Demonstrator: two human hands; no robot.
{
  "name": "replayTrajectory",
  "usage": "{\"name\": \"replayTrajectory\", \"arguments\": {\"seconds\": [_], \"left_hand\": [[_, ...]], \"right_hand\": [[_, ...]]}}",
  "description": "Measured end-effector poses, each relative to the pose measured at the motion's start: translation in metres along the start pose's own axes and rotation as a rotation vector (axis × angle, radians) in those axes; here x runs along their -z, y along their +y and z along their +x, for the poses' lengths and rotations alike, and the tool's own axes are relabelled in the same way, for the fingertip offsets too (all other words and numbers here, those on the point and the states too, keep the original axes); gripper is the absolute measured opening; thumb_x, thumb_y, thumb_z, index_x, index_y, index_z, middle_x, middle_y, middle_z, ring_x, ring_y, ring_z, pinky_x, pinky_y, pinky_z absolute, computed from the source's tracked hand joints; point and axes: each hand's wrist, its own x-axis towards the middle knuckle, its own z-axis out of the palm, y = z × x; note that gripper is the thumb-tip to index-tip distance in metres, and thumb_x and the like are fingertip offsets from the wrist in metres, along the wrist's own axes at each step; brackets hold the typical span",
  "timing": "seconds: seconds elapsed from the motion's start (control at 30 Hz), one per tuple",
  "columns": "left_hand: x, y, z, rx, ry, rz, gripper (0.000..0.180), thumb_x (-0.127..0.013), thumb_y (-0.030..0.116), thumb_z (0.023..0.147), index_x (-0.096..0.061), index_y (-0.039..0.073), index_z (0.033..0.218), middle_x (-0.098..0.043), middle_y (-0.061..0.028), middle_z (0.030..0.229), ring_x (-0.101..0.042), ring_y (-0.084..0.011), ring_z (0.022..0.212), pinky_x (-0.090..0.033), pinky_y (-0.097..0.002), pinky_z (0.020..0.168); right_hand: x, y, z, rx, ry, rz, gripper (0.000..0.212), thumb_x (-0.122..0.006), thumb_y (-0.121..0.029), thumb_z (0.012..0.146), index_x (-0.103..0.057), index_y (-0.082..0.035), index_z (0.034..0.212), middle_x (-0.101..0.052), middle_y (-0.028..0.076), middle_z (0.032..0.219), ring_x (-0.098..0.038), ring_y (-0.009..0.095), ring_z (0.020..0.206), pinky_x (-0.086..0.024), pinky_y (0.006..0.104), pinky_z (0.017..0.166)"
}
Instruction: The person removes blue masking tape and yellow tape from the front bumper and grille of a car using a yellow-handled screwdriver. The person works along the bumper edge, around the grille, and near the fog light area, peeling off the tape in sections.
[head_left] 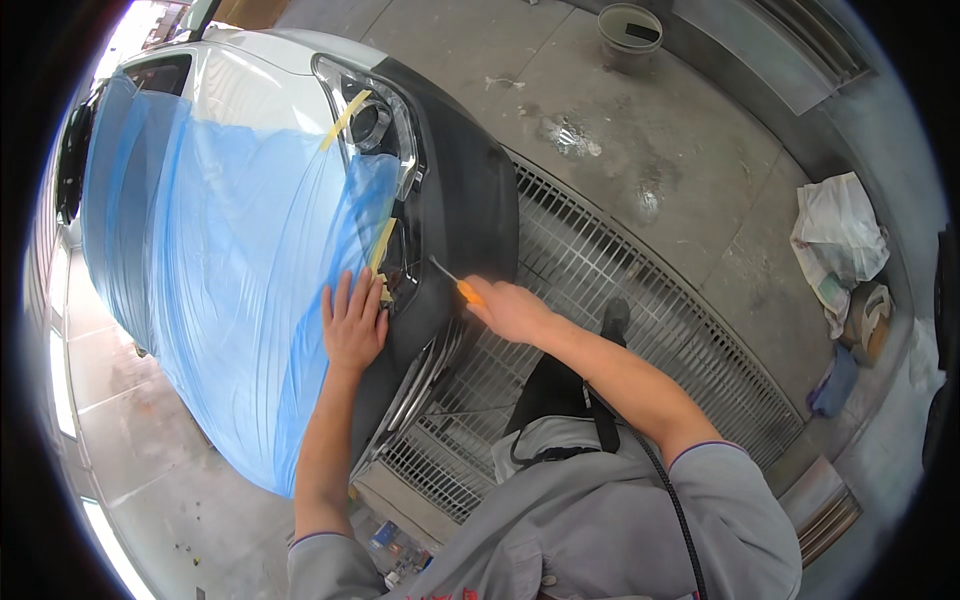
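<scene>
My left hand lies with its fingers spread on the blue plastic film over the car's hood. Close to its fingertips, a strip of yellow masking tape holds the film's edge. In my right hand is a screwdriver with an orange handle and a thin metal shaft. The shaft's tip is at the dark bumper; whether it touches cannot be told. Another yellow tape strip crosses the headlight of the white car.
A metal floor grate runs below the bumper. At the far right stands a bucket by the wall. White plastic bags, a cardboard box and a blue cloth lie along the right wall. A black hose hangs over my clothes.
</scene>
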Motion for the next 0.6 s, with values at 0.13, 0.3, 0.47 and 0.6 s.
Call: {"name": "replayTrajectory", "arguments": {"seconds": [0.13,0.3,0.47,0.6], "left_hand": [[-0.003,0.000,0.001,-0.002,-0.008,0.005,0.064,-0.071,0.035,0.098,-0.061,0.020,0.160,-0.052,-0.0024,0.171,-0.044,-0.0331,0.160,-0.028,-0.0613,0.131],[-0.004,-0.004,0.001,-0.008,-0.030,-0.003,0.063,-0.071,0.036,0.099,-0.062,0.020,0.159,-0.053,-0.0026,0.170,-0.044,-0.0335,0.159,-0.028,-0.0617,0.131],[-0.004,-0.005,-0.003,-0.006,-0.028,-0.009,0.062,-0.071,0.037,0.099,-0.063,0.021,0.159,-0.054,-0.0020,0.170,-0.045,-0.0328,0.158,-0.028,-0.0616,0.131],[-0.005,-0.008,0.001,-0.002,-0.032,-0.022,0.062,-0.072,0.037,0.098,-0.064,0.023,0.157,-0.055,-0.0004,0.169,-0.046,-0.0315,0.157,-0.028,-0.0611,0.131]], "right_hand": [[0.007,0.006,0.017,0.027,0.044,-0.002,0.044,-0.064,-0.038,0.112,-0.050,-0.011,0.144,-0.073,0.026,0.100,-0.074,0.048,0.087,-0.060,0.0553,0.076],[0.020,0.010,0.043,0.019,0.133,-0.004,0.045,-0.064,-0.037,0.112,-0.049,-0.011,0.146,-0.073,0.026,0.099,-0.073,0.049,0.087,-0.060,0.0555,0.076],[0.052,0.009,0.068,-0.034,0.076,0.025,0.046,-0.062,-0.034,0.113,-0.048,-0.012,0.151,-0.073,0.029,0.109,-0.071,0.052,0.098,-0.058,0.0585,0.085],[0.063,0.015,0.086,0.005,0.112,-0.011,0.046,-0.062,-0.036,0.112,-0.048,-0.012,0.149,-0.074,0.027,0.104,-0.072,0.050,0.094,-0.059,0.0570,0.084]]}}
